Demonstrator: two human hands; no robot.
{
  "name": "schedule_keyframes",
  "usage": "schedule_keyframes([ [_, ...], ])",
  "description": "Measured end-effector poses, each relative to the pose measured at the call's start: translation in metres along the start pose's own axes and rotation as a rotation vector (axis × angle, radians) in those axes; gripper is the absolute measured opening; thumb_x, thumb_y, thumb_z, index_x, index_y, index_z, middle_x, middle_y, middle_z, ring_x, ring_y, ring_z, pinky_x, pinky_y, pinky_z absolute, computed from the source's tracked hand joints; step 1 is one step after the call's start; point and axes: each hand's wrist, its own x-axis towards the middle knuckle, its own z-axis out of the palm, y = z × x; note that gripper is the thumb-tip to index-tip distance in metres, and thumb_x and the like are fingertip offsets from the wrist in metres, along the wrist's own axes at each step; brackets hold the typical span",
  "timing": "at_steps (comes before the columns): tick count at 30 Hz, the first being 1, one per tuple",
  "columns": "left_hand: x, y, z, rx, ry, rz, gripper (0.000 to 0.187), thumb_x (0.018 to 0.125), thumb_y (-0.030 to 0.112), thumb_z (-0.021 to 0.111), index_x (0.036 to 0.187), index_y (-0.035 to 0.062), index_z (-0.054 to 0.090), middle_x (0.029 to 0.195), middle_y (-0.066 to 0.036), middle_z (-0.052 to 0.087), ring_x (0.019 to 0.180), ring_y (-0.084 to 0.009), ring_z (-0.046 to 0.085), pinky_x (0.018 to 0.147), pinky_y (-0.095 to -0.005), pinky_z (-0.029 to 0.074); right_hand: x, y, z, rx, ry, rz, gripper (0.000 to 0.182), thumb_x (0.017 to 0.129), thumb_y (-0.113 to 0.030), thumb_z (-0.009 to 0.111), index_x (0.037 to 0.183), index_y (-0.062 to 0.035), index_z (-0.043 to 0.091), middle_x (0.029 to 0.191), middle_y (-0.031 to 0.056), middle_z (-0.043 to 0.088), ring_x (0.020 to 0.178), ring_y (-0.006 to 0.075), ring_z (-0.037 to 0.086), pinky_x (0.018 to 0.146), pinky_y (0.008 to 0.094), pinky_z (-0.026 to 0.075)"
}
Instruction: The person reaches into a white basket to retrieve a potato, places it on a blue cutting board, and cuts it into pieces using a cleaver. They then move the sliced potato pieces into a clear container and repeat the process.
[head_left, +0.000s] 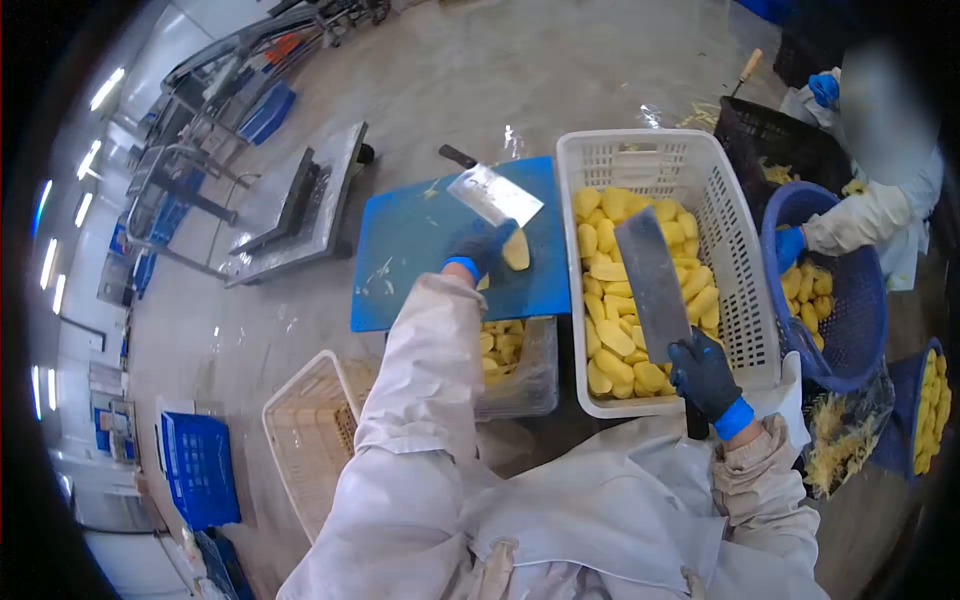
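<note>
My left hand (480,250), in a dark glove with a blue cuff, is over the blue cutting board (410,290), its fingers against a peeled potato piece (516,250). Just beyond it a cleaver (495,195) with a dark handle lies on the board. My right hand (704,374), also gloved, is closed around the handle of a large cleaver (652,280), whose broad blade is raised over the white basket (735,230) of peeled yellow potatoes (615,340). Small yellow scraps lie on the board.
Below the board stands a clear bin (530,395) of potato pieces. At the right, a co-worker's gloved hand (790,246) reaches into a purple basket (860,330). A cream basket (300,430), a blue crate (200,470) and a metal cart (320,220) stand left.
</note>
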Motion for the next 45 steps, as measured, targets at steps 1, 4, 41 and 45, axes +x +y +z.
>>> schedule_keyframes([
  [1,-0.004,0.034,-0.005,0.101,-0.001,-0.121,0.052,0.083,0.043,0.049,0.124,0.0121,0.045,0.124,-0.019,0.046,0.111,-0.0385,0.046,0.095,-0.0431,0.036,0.001,-0.003,0.000,-0.023,0.009,0.004,0.012,0.085,-0.015,0.053,0.089,-0.0035,0.052,0.058,0.0014,0.048,0.043,0.0091,0.046,0.039,0.0240,0.039],
  [4,-0.028,0.082,-0.002,0.148,0.090,-0.271,0.056,0.072,0.049,0.061,0.111,0.0094,0.053,0.118,-0.018,0.051,0.105,-0.0375,0.049,0.088,-0.0442,0.039,-0.003,-0.005,-0.010,-0.020,0.037,0.019,0.012,0.085,-0.015,0.053,0.089,-0.0034,0.052,0.059,0.0010,0.048,0.044,0.0088,0.046,0.040,0.0239,0.038],
  [41,0.067,0.236,0.218,-1.378,-0.120,-0.221,0.047,0.076,0.017,0.068,0.116,0.0028,0.048,0.101,-0.007,0.055,0.087,-0.0142,0.053,0.073,-0.0261,0.047,-0.014,-0.004,-0.097,-0.390,0.143,0.268,0.018,0.081,-0.018,0.059,0.083,-0.0016,0.053,0.058,0.0148,0.055,0.052,0.0328,0.056,0.048,0.0410,0.042],
  [45,0.000,0.221,0.083,-1.502,0.220,0.049,0.043,0.080,0.013,0.062,0.118,0.0007,0.047,0.106,-0.008,0.055,0.095,-0.0162,0.053,0.083,-0.0296,0.045,-0.021,-0.011,-0.080,0.034,0.172,0.374,0.011,0.083,-0.013,0.056,0.082,-0.0026,0.053,0.056,0.0052,0.053,0.046,0.0140,0.052,0.045,0.0295,0.041],
])
